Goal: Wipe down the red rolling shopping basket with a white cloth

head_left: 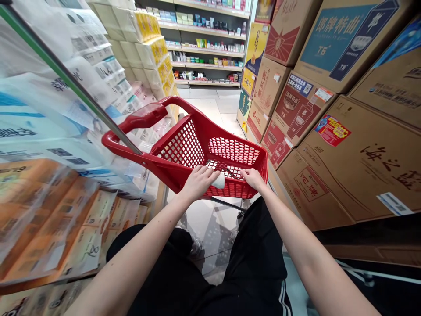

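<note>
A red plastic shopping cart (180,173) stands sideways in front of me, its basket tilted toward the right and its handle to the upper left. My left hand (201,181) is closed over the near rim, with a crumpled white cloth (219,181) under its fingers against the outer wall. Whether it is cloth or tissue is hard to tell. Farther right along the same rim, my right hand (253,179) is closed around the edge, fingers partly hidden inside the basket.
Stacked tissue packs (98,79) rise close on the left, behind a slanting metal pole (75,85). Cardboard cartons (329,131) are piled along the right. Shelves (210,30) of small bottles and boxes stand at the aisle's far end. The floor is tiled (210,228).
</note>
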Tool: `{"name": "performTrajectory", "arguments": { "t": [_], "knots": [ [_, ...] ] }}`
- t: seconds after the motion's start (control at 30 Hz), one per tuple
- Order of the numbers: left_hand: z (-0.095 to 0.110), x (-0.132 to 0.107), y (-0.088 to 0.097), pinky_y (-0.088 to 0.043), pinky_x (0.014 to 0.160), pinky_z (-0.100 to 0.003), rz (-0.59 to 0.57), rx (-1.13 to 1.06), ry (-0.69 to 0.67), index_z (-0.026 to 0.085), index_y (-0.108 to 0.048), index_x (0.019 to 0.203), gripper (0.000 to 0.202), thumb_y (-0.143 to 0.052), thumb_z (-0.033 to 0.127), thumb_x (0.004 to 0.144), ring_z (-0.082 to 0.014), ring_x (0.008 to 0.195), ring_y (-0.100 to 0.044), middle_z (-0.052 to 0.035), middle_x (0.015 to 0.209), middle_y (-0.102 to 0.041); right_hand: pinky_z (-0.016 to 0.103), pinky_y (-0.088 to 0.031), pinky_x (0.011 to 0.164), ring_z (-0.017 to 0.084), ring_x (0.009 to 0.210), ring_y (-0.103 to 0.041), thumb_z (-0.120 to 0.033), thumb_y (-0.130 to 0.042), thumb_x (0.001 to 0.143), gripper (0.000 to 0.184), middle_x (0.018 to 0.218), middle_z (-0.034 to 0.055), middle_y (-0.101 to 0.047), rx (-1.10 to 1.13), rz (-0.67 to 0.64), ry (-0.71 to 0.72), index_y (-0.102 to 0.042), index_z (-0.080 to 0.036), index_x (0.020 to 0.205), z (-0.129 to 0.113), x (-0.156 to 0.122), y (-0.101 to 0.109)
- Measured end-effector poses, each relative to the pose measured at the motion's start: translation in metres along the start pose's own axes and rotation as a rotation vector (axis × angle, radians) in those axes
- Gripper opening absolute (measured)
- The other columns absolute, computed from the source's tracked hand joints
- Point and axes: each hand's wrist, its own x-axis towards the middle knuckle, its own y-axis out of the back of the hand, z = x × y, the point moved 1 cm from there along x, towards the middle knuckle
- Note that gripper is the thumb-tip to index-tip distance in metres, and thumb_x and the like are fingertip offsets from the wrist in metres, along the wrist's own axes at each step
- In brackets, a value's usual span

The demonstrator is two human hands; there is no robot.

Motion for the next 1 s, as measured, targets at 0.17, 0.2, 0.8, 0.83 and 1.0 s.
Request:
{"name": "performTrajectory", "arguments": {
  "t": [0.17,0.2,0.8,0.83,1.0],
  "knots": [
    [0.001,-0.007,-0.002,-0.03,0.104,-0.043,0.046,-0.015,0.021,0.021,-0.053,0.122,0.034,-0.041,0.018,0.09,-0.0214,0.107,-0.051,-0.009,0.11,-0.06,0.021,-0.031,0.057,0.014,0.064,-0.056,-0.041,-0.037,0.089,0.043,0.068,0.0041,-0.066,-0.016,-0.011,0.01,-0.068,-0.016,0.071,-0.001,0.001,-0.006],
    [0.0,-0.008,-0.002,-0.029,0.106,-0.043,0.056,-0.014,0.022,0.021,-0.053,0.122,0.034,-0.041,0.018,0.09,-0.0214,0.108,-0.05,-0.0091,0.112,-0.06,0.021,-0.031,0.057,0.013,0.064,-0.056,-0.041,-0.037,0.089,0.044,0.068,0.0039,-0.066,-0.018,-0.018,0.01,-0.068,-0.016,0.072,-0.001,0.002,-0.008],
    [-0.019,-0.032,-0.008,-0.018,0.114,-0.052,0.19,-0.035,0.271,0.023,-0.055,0.12,0.033,-0.04,0.02,0.09,-0.0242,0.124,-0.042,-0.0088,0.12,-0.058,0.021,-0.034,0.063,0.017,0.076,-0.061,-0.043,-0.036,0.092,0.045,0.082,0.0078,-0.07,-0.091,-0.063,-0.015,-0.07,-0.017,0.079,-0.018,-0.001,-0.005],
    [-0.016,-0.03,-0.009,-0.017,0.114,-0.053,0.195,-0.041,0.273,0.023,-0.054,0.121,0.034,-0.04,0.02,0.09,-0.0242,0.124,-0.042,-0.009,0.12,-0.057,0.021,-0.034,0.063,0.017,0.076,-0.061,-0.042,-0.036,0.092,0.045,0.082,0.0078,-0.07,-0.093,-0.065,-0.013,-0.07,-0.017,0.079,-0.019,-0.001,-0.005],
    [-0.007,-0.026,-0.013,-0.016,0.113,-0.055,0.205,-0.077,0.234,0.023,-0.053,0.122,0.036,-0.04,0.018,0.089,-0.0255,0.126,-0.041,-0.0101,0.122,-0.057,0.021,-0.034,0.062,0.017,0.074,-0.061,-0.041,-0.035,0.092,0.044,0.078,0.007,-0.069,-0.096,-0.072,-0.019,-0.07,-0.017,0.079,-0.018,0.0,-0.004]
  ]
}}
